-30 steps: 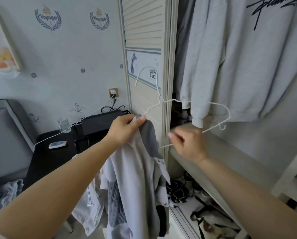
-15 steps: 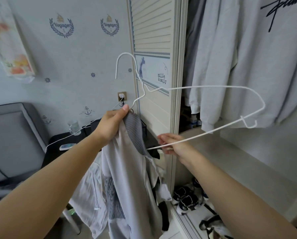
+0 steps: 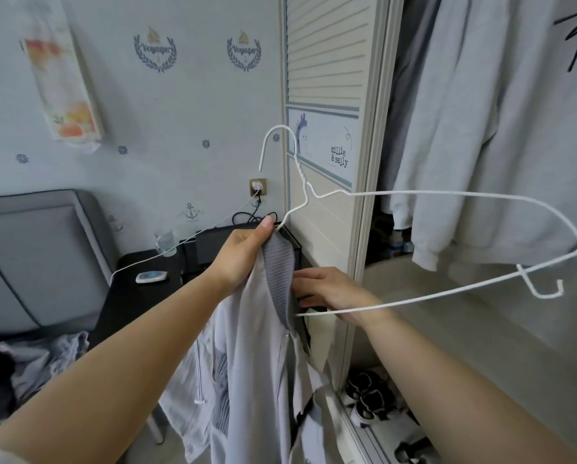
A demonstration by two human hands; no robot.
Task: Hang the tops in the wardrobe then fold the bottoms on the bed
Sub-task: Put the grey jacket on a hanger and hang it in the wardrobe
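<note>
An open wardrobe [image 3: 357,162] fills the 3 o'clock side, with grey sweatshirts [image 3: 481,128] hung inside and a louvred door shown at 12 o'clock. A light grey zip-up jacket [image 3: 257,380] is held up at centre, draped toward 6 o'clock, its ribbed collar pinched by the left hand [image 3: 243,259]. A white wire hanger [image 3: 448,195] is seen with one end tucked at the collar beside the left thumb, its hook pointing to 12 o'clock and its far shoulder reaching to 3 o'clock. The right hand [image 3: 334,293] is placed behind the collar; the lower wire passes across it, and whether it is grasped cannot be told.
</note>
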